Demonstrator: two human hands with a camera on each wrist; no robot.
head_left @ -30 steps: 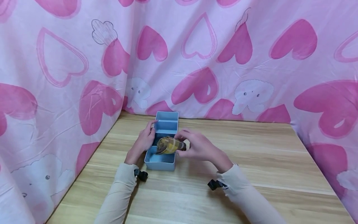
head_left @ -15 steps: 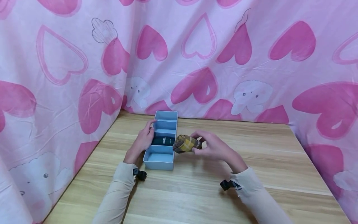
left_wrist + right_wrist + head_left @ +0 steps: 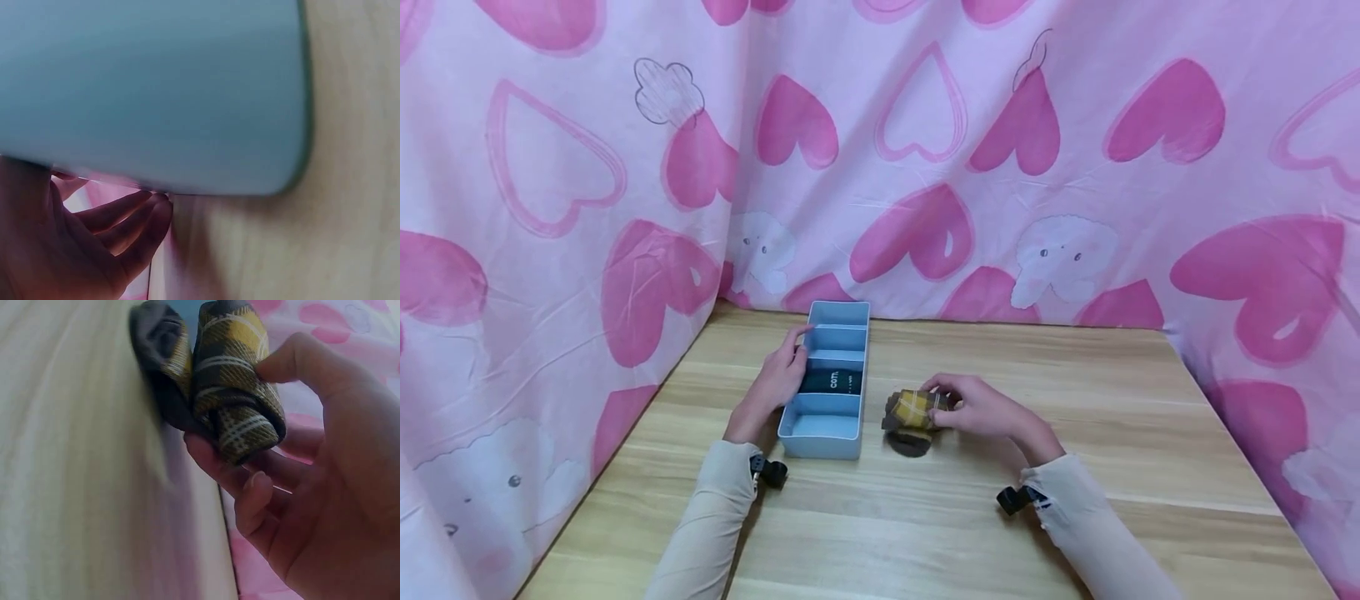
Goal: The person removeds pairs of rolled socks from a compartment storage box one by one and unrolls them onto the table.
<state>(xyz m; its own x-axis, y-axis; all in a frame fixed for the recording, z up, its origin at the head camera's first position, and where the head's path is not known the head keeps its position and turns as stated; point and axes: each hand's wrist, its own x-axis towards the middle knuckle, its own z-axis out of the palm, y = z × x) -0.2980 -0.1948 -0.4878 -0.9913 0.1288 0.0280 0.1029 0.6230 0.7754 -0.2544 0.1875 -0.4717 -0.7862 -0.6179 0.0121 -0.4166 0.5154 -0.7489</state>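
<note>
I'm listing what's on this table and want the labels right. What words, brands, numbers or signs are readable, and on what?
"COT", then one or more unclear letters: on the dark item in the blue box.
Small marks beside those letters, on the same item: too small to read.
No readable text shows on the box, the plaid bundle or the curtain.
</note>
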